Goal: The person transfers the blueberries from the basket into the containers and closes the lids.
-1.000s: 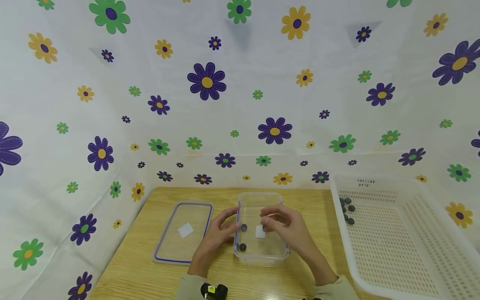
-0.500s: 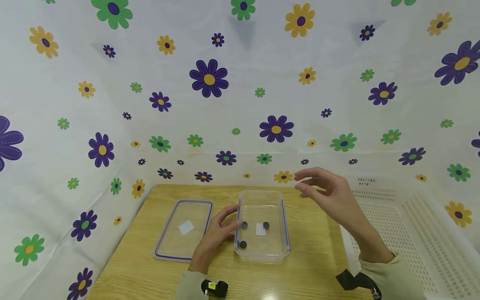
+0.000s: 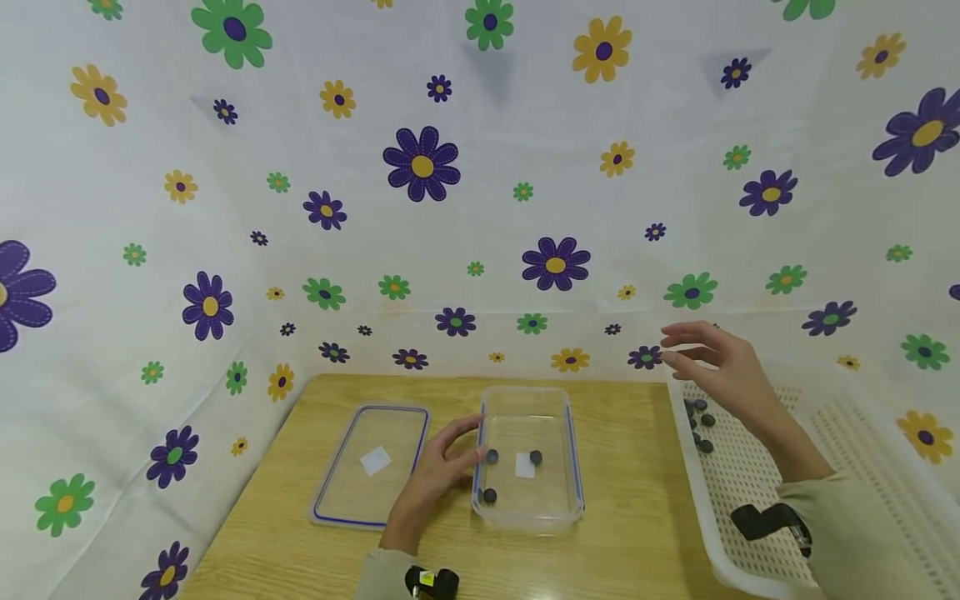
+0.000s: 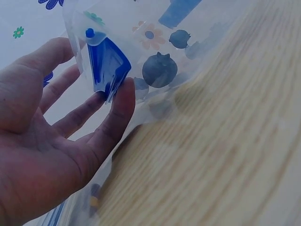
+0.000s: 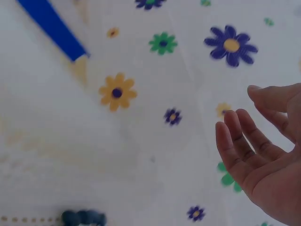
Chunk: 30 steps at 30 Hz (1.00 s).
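A clear food container (image 3: 525, 425) with blue side clips stands on the table. In it lie a few blueberries: one blueberry (image 3: 536, 457) on a white square patch, another blueberry (image 3: 490, 496) near the front left. My left hand (image 3: 438, 467) holds the container's left side; in the left wrist view its thumb (image 4: 123, 94) touches the hanging blue clip (image 4: 107, 63). My right hand (image 3: 716, 367), fingers loosely bent and holding nothing, is raised over the left rim of a white plastic basket (image 3: 712, 533). Several blueberries (image 3: 703, 421) lie along that basket's left side.
Left of the container, its clear lid (image 3: 352, 500) with a blue seal lies flat on the wooden table (image 3: 630, 500). A flower-printed white sheet (image 3: 465, 225) hangs behind and at the sides.
My right hand has left a blueberry in the container, lifted away and moved right to the basket. The left hand has stayed at the container's side.
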Motion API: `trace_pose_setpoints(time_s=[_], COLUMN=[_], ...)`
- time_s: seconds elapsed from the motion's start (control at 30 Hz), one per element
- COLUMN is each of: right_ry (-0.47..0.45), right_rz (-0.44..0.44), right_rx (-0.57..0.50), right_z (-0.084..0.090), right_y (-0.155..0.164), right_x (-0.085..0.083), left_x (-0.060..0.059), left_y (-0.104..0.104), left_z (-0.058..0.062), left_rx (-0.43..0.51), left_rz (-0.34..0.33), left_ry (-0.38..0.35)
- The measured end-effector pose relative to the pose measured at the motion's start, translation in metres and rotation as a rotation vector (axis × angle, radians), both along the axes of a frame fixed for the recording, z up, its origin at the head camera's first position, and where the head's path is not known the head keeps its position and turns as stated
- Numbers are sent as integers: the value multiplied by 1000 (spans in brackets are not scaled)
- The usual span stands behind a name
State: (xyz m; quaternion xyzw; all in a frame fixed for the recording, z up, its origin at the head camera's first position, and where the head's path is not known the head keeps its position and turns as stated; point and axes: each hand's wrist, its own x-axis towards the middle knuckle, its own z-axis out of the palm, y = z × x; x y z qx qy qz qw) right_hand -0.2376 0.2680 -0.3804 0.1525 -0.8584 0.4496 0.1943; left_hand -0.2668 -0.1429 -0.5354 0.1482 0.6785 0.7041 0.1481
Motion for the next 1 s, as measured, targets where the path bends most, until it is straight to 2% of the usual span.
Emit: trace_pose_setpoints(time_s=[0.2,0.5,0.8,1.0], right_ry=[-111,-272,-475,-614], right_rz=[-22,-138,-142,-149], right_rx=[-17,73,111,100], right_z=[-23,-52,-70,-84], right_y=[27,57,81,93], right_x=[-7,-14,-16,-22], left_x=[-1,0,-1,-1], left_y=[1,1,0,-1], left_z=[1,0,0,1], left_rx=[33,16,25,13], left_rz=[-10,-16,-27,-28], left_ry=[-11,7,3,11])
